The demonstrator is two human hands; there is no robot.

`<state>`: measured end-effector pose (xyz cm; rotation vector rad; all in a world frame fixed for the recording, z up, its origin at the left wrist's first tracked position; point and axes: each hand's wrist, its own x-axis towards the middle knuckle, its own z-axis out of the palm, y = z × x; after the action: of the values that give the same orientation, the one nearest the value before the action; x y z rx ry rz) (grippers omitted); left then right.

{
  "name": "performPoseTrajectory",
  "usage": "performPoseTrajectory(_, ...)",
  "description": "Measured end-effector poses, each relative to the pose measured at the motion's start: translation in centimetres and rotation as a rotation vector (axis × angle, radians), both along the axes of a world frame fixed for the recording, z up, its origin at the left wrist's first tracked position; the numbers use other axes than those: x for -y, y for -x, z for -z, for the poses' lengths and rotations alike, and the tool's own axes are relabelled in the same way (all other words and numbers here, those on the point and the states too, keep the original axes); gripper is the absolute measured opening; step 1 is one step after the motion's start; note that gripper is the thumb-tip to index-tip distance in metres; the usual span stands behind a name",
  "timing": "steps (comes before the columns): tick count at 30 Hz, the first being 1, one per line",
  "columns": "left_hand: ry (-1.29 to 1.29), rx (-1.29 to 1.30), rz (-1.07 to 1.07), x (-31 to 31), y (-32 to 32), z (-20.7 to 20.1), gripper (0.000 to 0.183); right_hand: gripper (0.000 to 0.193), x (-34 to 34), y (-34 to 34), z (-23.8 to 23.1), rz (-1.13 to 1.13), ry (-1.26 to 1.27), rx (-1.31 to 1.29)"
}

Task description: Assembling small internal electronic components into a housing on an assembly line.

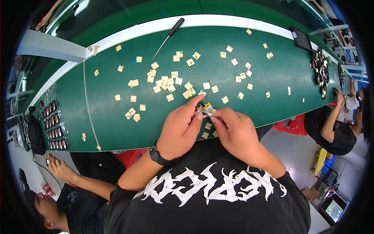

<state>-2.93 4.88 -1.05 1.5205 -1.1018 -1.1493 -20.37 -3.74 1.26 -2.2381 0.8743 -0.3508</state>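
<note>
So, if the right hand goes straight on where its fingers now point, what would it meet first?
Probably the small dark part held in the left hand, just left of the right hand; exact depth is unclear.

The left hand (177,132) partly hides a small dark device (199,107) — details too small to resolve. Far beyond the right hand (237,130), heaped dark parts (321,70) appear indistinct.

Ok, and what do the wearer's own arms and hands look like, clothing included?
The left hand and right hand wear no gloves. A black watch-like band circles the left wrist; none shows on the right. The forearms are uncovered below a black shirt with jagged white print. No cables show on either arm.
</note>
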Motion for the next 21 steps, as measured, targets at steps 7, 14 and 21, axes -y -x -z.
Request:
performPoseTrajectory(7, -0.155, -0.588, -0.013, 0.3, -1.3, -0.1, 0.048, 0.011, 0.3, 0.4, -0.2, 0.140, -0.442, 0.133)
performPoseTrajectory(14, -0.144, -0.628, -0.022, 0.2, -1.2, -0.1, 0.049, 0.012, 1.1, 1.1, -1.3, 0.069, -0.366, 0.117)
performPoseTrajectory(21, -0.076, -0.340, 0.000, 0.0, -1.1, -0.2, 0.046, 0.014, 0.4, 0.7, -1.0, -0.073, 0.154, 0.033)
